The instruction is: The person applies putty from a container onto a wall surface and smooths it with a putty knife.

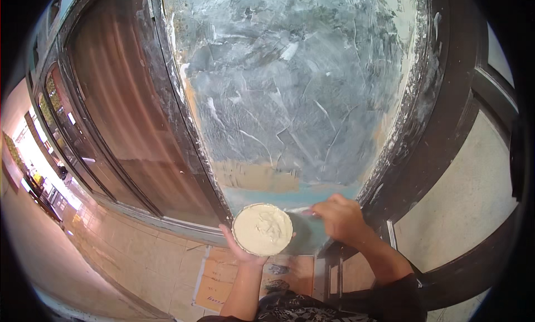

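Note:
My left hand (238, 250) supports a round tub (234, 237) from below, its thumb up along the left side. Cream-coloured putty (259, 230) fills the tub, with a churned patch right of its middle. To the right of the tub, my right hand (341, 219) is closed around a putty knife (308, 211). Most of that tool is hidden by the fingers, and its thin end points left at the low part of the wall. The wall panel (278, 116) bears grey and white smeared filler, with a tan patch and a pale blue band near its foot.
Dark wooden frames stand on both sides of the wall panel, the left one holding a brown panel (122, 99). A pale panel (457, 194) is at the right. Below lies an orange-brown sheet (214, 280) on the tiled floor (150, 260). A bright opening (47, 166) shows far left.

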The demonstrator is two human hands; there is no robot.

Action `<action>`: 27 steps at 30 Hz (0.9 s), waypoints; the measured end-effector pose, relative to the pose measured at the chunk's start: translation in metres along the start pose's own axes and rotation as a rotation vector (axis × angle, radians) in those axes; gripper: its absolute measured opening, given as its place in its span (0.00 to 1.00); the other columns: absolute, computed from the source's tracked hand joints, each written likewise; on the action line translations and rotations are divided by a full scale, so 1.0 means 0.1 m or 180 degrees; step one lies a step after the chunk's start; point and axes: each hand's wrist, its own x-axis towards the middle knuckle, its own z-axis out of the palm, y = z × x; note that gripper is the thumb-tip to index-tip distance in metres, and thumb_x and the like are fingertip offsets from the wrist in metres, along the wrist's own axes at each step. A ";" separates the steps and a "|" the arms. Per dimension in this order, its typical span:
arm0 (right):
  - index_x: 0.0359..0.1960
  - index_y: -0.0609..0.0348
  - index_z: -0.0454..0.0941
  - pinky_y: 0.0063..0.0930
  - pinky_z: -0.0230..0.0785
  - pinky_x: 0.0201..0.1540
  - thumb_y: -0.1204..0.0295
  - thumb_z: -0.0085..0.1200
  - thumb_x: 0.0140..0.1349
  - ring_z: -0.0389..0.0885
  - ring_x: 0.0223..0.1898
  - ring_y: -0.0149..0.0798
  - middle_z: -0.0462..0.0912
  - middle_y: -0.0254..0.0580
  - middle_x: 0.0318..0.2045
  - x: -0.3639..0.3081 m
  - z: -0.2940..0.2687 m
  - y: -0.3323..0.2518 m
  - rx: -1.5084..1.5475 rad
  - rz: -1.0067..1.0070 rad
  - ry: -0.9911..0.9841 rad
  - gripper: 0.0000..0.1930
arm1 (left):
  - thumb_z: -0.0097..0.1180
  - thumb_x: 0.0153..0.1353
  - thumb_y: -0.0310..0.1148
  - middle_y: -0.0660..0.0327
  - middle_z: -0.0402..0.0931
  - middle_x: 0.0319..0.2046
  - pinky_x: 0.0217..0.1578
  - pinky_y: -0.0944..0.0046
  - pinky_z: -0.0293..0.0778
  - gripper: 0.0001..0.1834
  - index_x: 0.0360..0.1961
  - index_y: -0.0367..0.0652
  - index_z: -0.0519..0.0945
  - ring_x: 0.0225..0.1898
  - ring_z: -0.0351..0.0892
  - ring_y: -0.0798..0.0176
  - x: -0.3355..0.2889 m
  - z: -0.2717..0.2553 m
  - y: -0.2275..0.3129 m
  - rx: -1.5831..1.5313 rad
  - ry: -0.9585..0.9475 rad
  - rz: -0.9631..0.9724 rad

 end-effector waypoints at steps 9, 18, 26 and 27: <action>0.44 0.55 0.85 0.47 0.76 0.42 0.73 0.59 0.63 0.83 0.40 0.53 0.89 0.42 0.37 -0.06 0.48 0.88 0.0078 0.1093 0.0216 0.09 | 0.34 0.58 0.85 0.49 0.61 0.73 0.54 0.05 0.61 0.56 0.72 0.51 0.66 0.67 0.66 0.30 -0.14 -0.07 0.28 0.0020 0.0032 0.0027; 0.44 0.57 0.84 0.50 0.74 0.45 0.70 0.60 0.64 0.82 0.45 0.58 0.87 0.47 0.41 -0.04 1.10 1.08 -0.0083 0.1409 0.0255 0.09 | 0.32 0.59 0.85 0.51 0.62 0.73 0.52 0.02 0.58 0.55 0.73 0.54 0.68 0.68 0.65 0.29 -0.23 -0.28 0.87 0.0172 -0.0144 0.0133; 0.44 0.55 0.83 0.50 0.75 0.44 0.73 0.60 0.63 0.82 0.45 0.53 0.88 0.39 0.41 0.00 1.19 1.06 -0.0309 0.1514 0.0592 0.08 | 0.34 0.57 0.86 0.48 0.61 0.73 0.53 0.04 0.60 0.59 0.73 0.48 0.64 0.68 0.64 0.29 -0.25 -0.40 1.12 0.0234 -0.0076 0.0089; 0.44 0.55 0.83 0.50 0.75 0.44 0.73 0.60 0.63 0.82 0.45 0.53 0.88 0.39 0.41 0.00 1.19 1.04 -0.0308 0.1521 0.0601 0.08 | 0.34 0.57 0.86 0.48 0.61 0.73 0.53 0.04 0.60 0.59 0.73 0.48 0.64 0.68 0.64 0.29 -0.25 -0.43 1.14 0.0241 -0.0082 0.0083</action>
